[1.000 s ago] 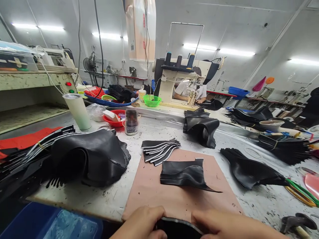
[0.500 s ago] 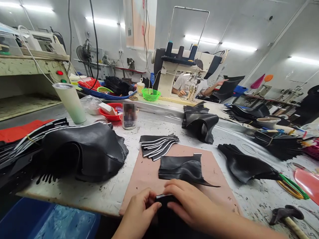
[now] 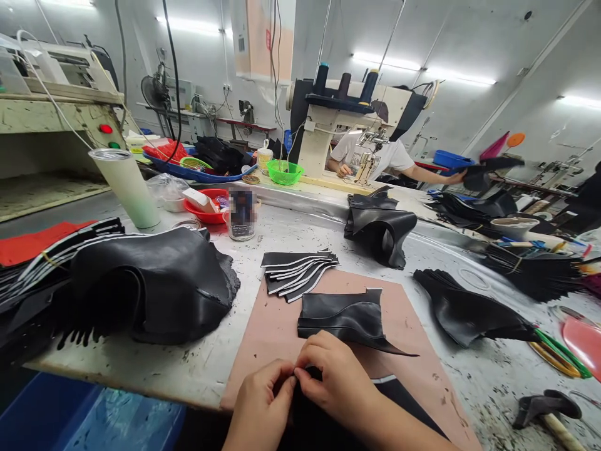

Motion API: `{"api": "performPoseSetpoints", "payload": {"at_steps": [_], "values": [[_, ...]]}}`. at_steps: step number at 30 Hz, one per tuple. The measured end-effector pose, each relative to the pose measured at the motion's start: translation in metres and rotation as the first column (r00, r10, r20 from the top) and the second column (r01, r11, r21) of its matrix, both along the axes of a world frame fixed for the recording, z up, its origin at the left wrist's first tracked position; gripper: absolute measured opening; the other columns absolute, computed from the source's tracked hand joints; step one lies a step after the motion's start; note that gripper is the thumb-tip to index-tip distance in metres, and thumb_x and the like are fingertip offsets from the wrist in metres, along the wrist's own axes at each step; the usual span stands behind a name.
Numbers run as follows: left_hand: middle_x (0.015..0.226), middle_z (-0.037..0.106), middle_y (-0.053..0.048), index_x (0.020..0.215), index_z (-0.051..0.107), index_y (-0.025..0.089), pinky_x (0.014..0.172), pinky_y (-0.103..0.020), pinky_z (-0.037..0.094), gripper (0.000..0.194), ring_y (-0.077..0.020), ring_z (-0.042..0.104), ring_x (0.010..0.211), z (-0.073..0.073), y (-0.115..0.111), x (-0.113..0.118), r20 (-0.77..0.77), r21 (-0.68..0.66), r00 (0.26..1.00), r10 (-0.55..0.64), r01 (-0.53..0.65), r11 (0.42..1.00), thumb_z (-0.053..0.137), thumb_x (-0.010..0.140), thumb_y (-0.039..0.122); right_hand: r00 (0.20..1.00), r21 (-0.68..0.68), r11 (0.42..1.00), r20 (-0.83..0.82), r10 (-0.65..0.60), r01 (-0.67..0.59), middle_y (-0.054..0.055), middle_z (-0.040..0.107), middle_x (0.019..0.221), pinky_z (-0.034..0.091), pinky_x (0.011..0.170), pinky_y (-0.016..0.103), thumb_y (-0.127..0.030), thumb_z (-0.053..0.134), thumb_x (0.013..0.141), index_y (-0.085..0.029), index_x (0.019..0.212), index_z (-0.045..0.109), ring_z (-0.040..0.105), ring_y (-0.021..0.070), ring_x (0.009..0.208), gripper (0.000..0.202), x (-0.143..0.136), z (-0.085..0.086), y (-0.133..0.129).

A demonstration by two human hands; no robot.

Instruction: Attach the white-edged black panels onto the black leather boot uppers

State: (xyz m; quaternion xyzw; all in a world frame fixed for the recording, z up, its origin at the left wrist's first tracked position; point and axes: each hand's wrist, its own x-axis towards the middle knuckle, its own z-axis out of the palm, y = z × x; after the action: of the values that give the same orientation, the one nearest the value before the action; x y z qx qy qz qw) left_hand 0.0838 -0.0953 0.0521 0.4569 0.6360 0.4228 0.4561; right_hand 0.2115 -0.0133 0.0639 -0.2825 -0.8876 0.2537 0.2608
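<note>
My left hand [image 3: 263, 401] and my right hand [image 3: 335, 379] meet at the front edge of the table, thumbs and fingertips pinched on the upper edge of a black leather piece [image 3: 307, 423]. Most of that piece is dark and partly covered by my hands. To the right of my right wrist a black flap with a white edge [image 3: 406, 401] shows; whether it is the same piece I cannot tell. Just beyond my fingers, a small stack of black leather pieces [image 3: 345, 313] lies on a pinkish-brown sheet [image 3: 253, 363]. A fanned bundle of white-edged black strips [image 3: 300, 275] lies behind it.
A large curved pile of black leather [image 3: 173, 282] is at left, near a tumbler [image 3: 126, 188] and a glass mug [image 3: 241, 216]. More leather [image 3: 464, 307] and a hammer [image 3: 554, 426] lie at right. Behind stands a sewing machine [image 3: 319, 138], with a person [image 3: 394, 156] beyond.
My right hand has shifted left, its fingertips now against my left hand's. A white-edged black flap has come into view beside my right wrist. The co-worker's arm has reached further right with a black piece.
</note>
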Motion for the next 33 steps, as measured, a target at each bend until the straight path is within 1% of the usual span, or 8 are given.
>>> {"api": "performPoseSetpoints", "payload": {"at_steps": [6,10,14,18,24,27,29,33], "values": [[0.076,0.065,-0.003,0.078,0.066,0.02,0.068,-0.027,0.042,0.026,-0.0189,0.058,0.073,0.0,0.001,0.004,-0.021,0.021,1.0,0.019,-0.019,1.0,0.044,0.08,0.034,0.992,0.345,0.937,-0.129,-0.009,0.053,0.002,0.058,0.058,0.038,0.053,0.027,-0.003,0.048,0.064,-0.017,0.06,0.057,0.049,0.0157,0.056,0.017,-0.005,-0.011,-0.006],[0.073,0.063,-0.002,0.079,0.065,0.019,0.068,-0.027,0.042,0.025,-0.019,0.057,0.074,0.002,0.002,0.005,-0.02,0.006,0.999,0.031,-0.03,1.0,0.045,0.08,0.034,0.983,0.06,0.998,-0.185,-0.02,0.031,0.001,0.062,0.061,0.042,0.056,0.025,-0.007,0.051,0.065,-0.019,0.063,0.059,0.054,0.0147,0.059,0.014,0.003,-0.013,-0.003],[0.063,0.057,0.0,0.077,0.063,0.018,0.058,-0.026,0.038,0.027,-0.0164,0.051,0.061,0.0,0.002,0.005,-0.019,-0.032,0.999,0.033,-0.033,0.999,0.045,0.079,0.038,0.989,-0.218,0.973,-0.139,0.041,-0.071,0.002,0.067,0.069,0.045,0.065,0.027,-0.017,0.057,0.075,-0.02,0.067,0.061,0.058,0.0159,0.067,0.009,0.011,-0.01,0.003],[0.061,0.053,0.002,0.076,0.06,0.019,0.053,-0.026,0.036,0.029,-0.0145,0.047,0.055,0.0,0.001,0.007,-0.022,-0.056,1.0,0.007,-0.008,0.998,0.043,0.078,0.042,0.987,-0.257,0.96,-0.137,0.08,-0.113,0.003,0.066,0.07,0.044,0.066,0.027,-0.02,0.052,0.083,-0.019,0.068,0.058,0.058,0.016,0.069,0.016,0.014,-0.008,0.006],[0.058,0.053,0.003,0.07,0.049,0.021,0.053,-0.025,0.037,0.017,-0.0146,0.051,0.053,0.008,0.005,0.009,-0.184,-0.125,0.983,0.001,-0.024,0.992,0.039,0.08,0.032,0.984,-0.12,0.992,-0.176,0.015,-0.036,0.005,0.06,0.08,0.046,0.066,0.029,-0.017,0.041,0.083,-0.021,0.075,0.047,0.057,0.0171,0.075,0.011,0.019,-0.008,0.006],[0.056,0.055,0.003,0.067,0.045,0.022,0.052,-0.025,0.034,0.014,-0.0149,0.053,0.051,0.012,0.01,0.009,-0.34,-0.17,0.94,-0.026,-0.034,0.985,0.038,0.08,0.02,0.962,-0.122,0.985,-0.259,0.085,-0.12,0.004,0.061,0.087,0.047,0.08,0.032,-0.017,0.031,0.09,-0.023,0.085,0.044,0.06,0.0155,0.082,0.014,0.042,-0.004,0.004],[0.057,0.056,0.002,0.067,0.044,0.021,0.054,-0.026,0.032,0.016,-0.0155,0.054,0.054,0.014,0.014,0.011,-0.45,-0.178,0.891,-0.055,-0.029,0.984,0.039,0.079,0.013,0.979,-0.126,0.985,-0.178,0.098,-0.122,0.001,0.06,0.078,0.048,0.082,0.033,-0.02,0.027,0.093,-0.025,0.086,0.044,0.06,0.0148,0.075,0.019,0.07,-0.005,-0.001],[0.066,0.061,-0.002,0.068,0.048,0.021,0.058,-0.028,0.03,0.019,-0.0186,0.058,0.065,0.013,0.018,0.018,-0.632,-0.178,0.767,-0.112,-0.002,0.984,0.04,0.079,0.008,0.982,-0.111,0.988,0.17,-0.086,0.106,0.0,0.054,0.061,0.044,0.053,0.028,-0.034,0.033,0.093,-0.025,0.068,0.041,0.053,0.0158,0.055,0.028,0.144,-0.012,-0.019]]}}
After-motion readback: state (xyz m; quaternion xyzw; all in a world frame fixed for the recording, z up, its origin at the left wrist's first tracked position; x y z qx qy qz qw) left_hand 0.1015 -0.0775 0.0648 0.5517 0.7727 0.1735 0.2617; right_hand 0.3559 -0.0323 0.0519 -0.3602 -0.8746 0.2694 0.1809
